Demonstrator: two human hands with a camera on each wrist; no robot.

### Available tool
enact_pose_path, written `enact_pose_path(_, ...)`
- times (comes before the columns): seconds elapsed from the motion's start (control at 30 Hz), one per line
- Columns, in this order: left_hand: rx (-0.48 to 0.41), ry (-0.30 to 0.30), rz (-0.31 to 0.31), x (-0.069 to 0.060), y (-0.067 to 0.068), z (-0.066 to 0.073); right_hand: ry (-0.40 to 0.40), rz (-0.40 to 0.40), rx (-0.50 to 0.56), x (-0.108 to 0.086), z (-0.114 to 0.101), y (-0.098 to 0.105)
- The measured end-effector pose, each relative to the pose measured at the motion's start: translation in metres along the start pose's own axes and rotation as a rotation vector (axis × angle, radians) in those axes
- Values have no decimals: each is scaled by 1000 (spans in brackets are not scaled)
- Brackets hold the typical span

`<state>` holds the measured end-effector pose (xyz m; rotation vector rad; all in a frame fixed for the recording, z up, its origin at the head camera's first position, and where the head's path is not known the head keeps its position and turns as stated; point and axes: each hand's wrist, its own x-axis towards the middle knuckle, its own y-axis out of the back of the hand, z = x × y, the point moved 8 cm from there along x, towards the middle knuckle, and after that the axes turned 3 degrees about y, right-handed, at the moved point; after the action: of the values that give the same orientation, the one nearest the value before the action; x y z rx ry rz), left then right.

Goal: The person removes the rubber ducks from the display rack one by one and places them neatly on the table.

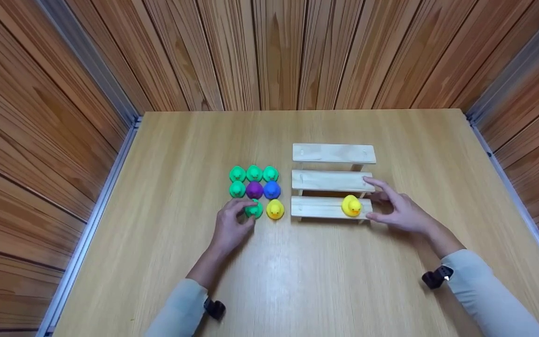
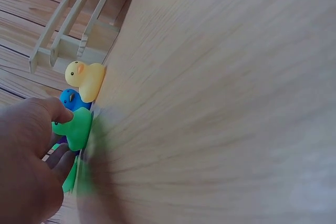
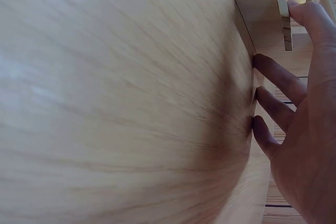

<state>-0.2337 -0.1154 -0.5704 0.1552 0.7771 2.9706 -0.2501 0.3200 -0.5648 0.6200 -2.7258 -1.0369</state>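
My left hand [image 1: 233, 226] pinches a green rubber duck [image 1: 255, 210] between thumb and fingers in the front row of a block of ducks. The left wrist view shows that green duck at the table surface. Just right of it sits a yellow rubber duck [image 1: 275, 210]. Behind are a purple duck [image 1: 254, 190], a blue duck [image 1: 272, 190] and several green ducks [image 1: 254, 173]. My right hand [image 1: 403, 213] is spread at the right end of a three-step wooden stand [image 1: 316, 208], thumb by the lowest step. Another yellow duck [image 1: 352, 206] sits on that step's right part.
The stand's middle step [image 1: 325, 180] and top step [image 1: 332, 153] rise behind the lowest one. Wooden table [image 1: 180, 187] lies around everything. Wood-plank walls [image 1: 279, 56] close off the back and both sides.
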Motion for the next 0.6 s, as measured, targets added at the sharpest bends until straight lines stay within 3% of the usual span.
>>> enact_pose_path(0.23, -24, 10, -2, 1, 0, -1, 2, 11, 1, 0, -1, 1)
enact_pose_path(0.6, -8, -51, 30, 0, 2, 11, 9, 16, -32, 0, -1, 1)
